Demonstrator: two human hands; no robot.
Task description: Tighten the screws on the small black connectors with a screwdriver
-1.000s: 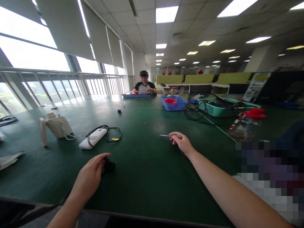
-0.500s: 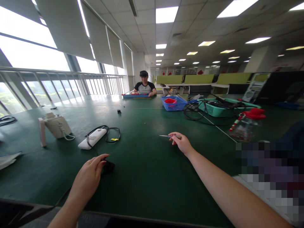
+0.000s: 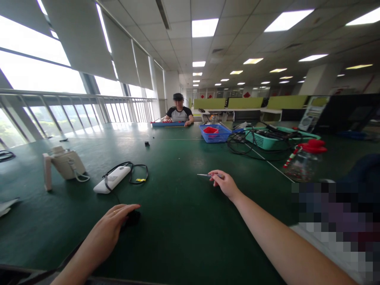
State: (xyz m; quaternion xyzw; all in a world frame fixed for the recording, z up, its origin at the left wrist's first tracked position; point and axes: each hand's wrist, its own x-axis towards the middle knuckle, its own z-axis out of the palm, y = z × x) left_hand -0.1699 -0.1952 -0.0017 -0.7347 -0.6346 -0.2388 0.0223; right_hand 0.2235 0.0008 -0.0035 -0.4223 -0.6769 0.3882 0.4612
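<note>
Black object: mostly covered by left hand, kind unclear
Thin tool: handle hidden in right hand
White sheet: cut by left edge
Lower right: pixelated patch

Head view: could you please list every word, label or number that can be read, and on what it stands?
No text here is readable.
Leaning display board: print too small and blurred.
Yellow tag on the black cable: too small.
White device: grey patch, blurred.
Thin tool in the right hand: no marking visible.
</note>
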